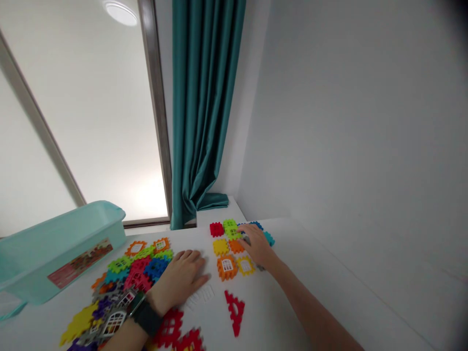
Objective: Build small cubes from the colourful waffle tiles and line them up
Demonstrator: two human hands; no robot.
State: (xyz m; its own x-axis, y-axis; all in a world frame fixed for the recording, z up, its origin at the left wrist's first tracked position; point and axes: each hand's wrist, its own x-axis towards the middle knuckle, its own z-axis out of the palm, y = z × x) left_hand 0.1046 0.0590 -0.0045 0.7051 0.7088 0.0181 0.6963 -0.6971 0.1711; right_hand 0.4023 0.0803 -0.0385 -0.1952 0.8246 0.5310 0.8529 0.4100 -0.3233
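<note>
R fingers [252, 235] spread on plastic tiles [236, 246]; L fingers [195, 261] on tbl [263, 312]

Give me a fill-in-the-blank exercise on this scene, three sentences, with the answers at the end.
The left hand has a black ____ on its wrist.
The triangular plastic piece lying apart on the table is ____.
The pale turquoise bin stands nearer the ____ hand.

Missing words: watch; red; left

Black-strapped wristwatch [145, 316] on left wrist [157, 302].
</note>
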